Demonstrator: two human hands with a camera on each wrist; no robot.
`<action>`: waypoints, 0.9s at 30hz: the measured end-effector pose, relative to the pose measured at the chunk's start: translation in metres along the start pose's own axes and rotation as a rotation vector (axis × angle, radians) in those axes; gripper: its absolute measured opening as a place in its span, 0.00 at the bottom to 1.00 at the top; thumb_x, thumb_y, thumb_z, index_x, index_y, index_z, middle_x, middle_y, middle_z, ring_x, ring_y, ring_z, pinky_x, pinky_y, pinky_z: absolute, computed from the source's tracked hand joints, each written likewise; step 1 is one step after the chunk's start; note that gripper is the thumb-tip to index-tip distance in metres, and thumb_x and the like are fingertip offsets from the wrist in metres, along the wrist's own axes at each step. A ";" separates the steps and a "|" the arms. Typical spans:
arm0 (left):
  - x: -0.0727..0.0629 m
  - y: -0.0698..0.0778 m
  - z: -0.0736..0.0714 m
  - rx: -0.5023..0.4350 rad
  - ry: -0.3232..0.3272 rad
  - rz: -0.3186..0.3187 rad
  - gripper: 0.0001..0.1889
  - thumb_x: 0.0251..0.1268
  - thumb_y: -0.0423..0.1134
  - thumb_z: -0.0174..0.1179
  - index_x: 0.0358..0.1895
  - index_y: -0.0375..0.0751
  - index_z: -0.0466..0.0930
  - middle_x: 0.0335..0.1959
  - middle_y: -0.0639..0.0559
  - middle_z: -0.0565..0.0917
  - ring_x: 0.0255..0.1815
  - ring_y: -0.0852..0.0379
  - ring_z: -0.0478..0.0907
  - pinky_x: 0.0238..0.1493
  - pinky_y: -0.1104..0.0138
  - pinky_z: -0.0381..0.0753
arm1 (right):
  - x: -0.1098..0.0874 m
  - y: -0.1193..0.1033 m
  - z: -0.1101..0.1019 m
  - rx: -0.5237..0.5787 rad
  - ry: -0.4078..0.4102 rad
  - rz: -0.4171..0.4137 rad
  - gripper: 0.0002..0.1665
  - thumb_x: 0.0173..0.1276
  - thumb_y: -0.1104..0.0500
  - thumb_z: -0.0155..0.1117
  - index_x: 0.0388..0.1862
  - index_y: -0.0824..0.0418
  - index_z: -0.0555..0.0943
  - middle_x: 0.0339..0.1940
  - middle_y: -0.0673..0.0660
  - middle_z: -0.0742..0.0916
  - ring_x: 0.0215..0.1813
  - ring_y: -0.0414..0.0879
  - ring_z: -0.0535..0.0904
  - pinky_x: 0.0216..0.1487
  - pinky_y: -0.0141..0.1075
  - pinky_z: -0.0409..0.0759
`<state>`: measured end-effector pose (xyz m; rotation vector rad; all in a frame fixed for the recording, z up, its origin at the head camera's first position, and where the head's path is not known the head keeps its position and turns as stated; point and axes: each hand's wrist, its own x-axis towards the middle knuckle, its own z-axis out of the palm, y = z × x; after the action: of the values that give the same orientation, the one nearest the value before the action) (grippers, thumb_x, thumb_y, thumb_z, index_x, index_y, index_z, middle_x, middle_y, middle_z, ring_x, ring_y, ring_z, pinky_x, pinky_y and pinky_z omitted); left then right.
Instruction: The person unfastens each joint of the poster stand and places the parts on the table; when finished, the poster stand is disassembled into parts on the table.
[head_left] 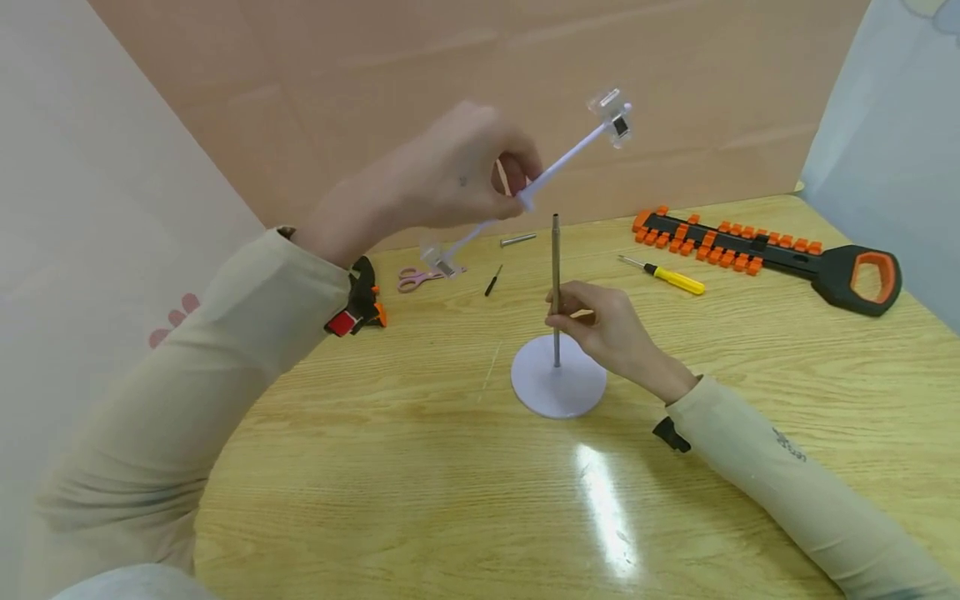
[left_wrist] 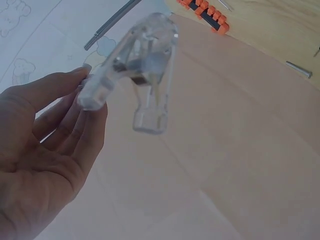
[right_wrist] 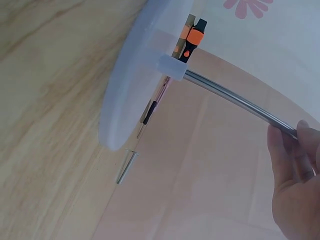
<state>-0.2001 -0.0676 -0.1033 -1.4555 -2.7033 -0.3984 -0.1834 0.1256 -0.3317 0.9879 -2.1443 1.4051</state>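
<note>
My left hand (head_left: pixel 465 171) pinches a thin white crossbar (head_left: pixel 567 156) near its middle, raised above the table and slanting up to the right. Each end carries a clear plastic clip (head_left: pixel 613 117); the left wrist view shows one clip (left_wrist: pixel 152 70) close up, slightly blurred. Thumb and fingers of my right hand (head_left: pixel 603 325) grip a slim metal pole (head_left: pixel 557 262) partway up. That pole stands upright on a round white base (head_left: pixel 547 396), joined through a short collar (right_wrist: pixel 172 67). Its top end is bare, with the crossbar above it and apart.
Behind the pole lie a metal bolt (head_left: pixel 517 240), a small black screwdriver (head_left: pixel 492 282) and pink scissors (head_left: pixel 412 279). To the right are a yellow screwdriver (head_left: pixel 675 279) and a black-and-orange tool holder (head_left: pixel 765 247). A black-and-orange clamp-like tool (head_left: pixel 365 292) is partly behind the left sleeve.
</note>
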 end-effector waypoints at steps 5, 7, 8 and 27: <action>-0.006 -0.004 0.006 -0.077 0.039 -0.065 0.09 0.56 0.28 0.64 0.41 0.34 0.83 0.33 0.48 0.85 0.32 0.56 0.83 0.38 0.67 0.79 | 0.000 0.000 0.000 -0.001 0.000 -0.010 0.15 0.54 0.76 0.68 0.41 0.69 0.80 0.32 0.60 0.86 0.33 0.49 0.84 0.31 0.30 0.81; -0.009 -0.006 0.009 -0.119 0.054 -0.096 0.10 0.56 0.27 0.64 0.42 0.33 0.83 0.34 0.47 0.85 0.32 0.56 0.83 0.37 0.68 0.80 | 0.000 0.000 0.000 -0.006 0.001 -0.016 0.15 0.53 0.76 0.68 0.41 0.69 0.81 0.32 0.60 0.86 0.33 0.49 0.84 0.31 0.30 0.80; -0.010 -0.006 0.010 -0.144 0.063 -0.114 0.12 0.56 0.27 0.64 0.44 0.33 0.82 0.34 0.46 0.85 0.33 0.55 0.84 0.37 0.68 0.80 | -0.001 0.000 0.000 -0.008 0.001 -0.018 0.15 0.53 0.77 0.68 0.41 0.69 0.81 0.31 0.60 0.86 0.33 0.49 0.84 0.31 0.30 0.80; -0.038 -0.015 0.032 -0.419 0.279 -0.183 0.25 0.55 0.27 0.66 0.59 0.38 0.75 0.33 0.45 0.81 0.29 0.56 0.83 0.31 0.66 0.81 | -0.004 0.003 -0.001 0.010 0.020 -0.026 0.17 0.53 0.77 0.68 0.42 0.69 0.80 0.30 0.57 0.87 0.32 0.49 0.84 0.30 0.30 0.81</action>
<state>-0.1890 -0.0983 -0.1438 -1.1120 -2.6285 -1.1429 -0.1828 0.1284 -0.3359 0.9977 -2.1042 1.4093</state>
